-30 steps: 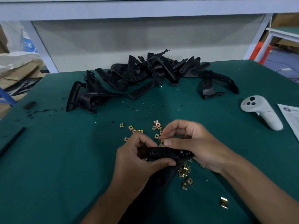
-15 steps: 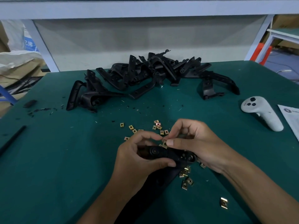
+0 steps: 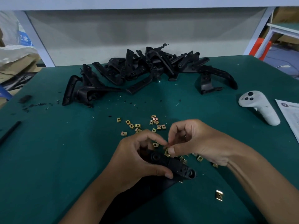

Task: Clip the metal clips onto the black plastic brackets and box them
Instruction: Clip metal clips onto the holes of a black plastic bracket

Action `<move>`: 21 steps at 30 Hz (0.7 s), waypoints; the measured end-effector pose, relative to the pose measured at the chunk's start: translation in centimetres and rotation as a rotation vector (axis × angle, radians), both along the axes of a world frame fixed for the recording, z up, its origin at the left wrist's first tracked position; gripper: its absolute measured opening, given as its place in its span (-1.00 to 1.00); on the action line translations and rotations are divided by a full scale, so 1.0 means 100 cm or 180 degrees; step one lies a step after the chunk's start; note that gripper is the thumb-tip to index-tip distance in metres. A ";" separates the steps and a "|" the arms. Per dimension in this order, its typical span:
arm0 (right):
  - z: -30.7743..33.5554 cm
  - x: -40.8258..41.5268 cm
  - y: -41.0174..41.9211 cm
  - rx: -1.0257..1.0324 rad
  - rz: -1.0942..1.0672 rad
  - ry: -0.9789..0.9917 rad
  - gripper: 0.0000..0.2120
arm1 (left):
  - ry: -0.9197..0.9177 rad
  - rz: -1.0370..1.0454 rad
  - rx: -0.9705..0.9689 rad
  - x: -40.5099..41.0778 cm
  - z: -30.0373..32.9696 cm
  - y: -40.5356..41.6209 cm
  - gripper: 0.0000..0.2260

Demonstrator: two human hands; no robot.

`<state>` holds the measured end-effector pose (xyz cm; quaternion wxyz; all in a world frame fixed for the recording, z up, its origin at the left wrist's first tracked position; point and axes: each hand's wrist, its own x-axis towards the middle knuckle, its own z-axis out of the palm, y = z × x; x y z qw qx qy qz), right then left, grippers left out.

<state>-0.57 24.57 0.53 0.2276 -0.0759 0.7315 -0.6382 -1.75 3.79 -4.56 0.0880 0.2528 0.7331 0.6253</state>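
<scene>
The left hand [image 3: 137, 160] still grips the bracket [image 3: 171, 165] near the table's front edge; the right hand [image 3: 194, 141], pinching a clip [image 3: 167, 153], has drawn it to the bracket's edge, seating likely imminent.

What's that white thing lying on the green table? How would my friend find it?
Look at the green table and go to its right side, beyond the person's right hand. Between the pile of black brackets and a sheet of paper lies a controller: it is white, with dark round buttons.
</scene>
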 end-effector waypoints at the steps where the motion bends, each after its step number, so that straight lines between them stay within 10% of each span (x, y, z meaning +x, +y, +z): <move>1: 0.001 0.000 0.000 -0.0008 0.0008 -0.0014 -0.75 | -0.0006 -0.0037 -0.0001 0.000 0.001 0.000 -0.52; 21: -0.012 -0.003 -0.015 -0.0886 -0.0934 -0.0410 -0.82 | -0.0606 0.0515 0.0764 -0.002 0.000 0.001 -0.76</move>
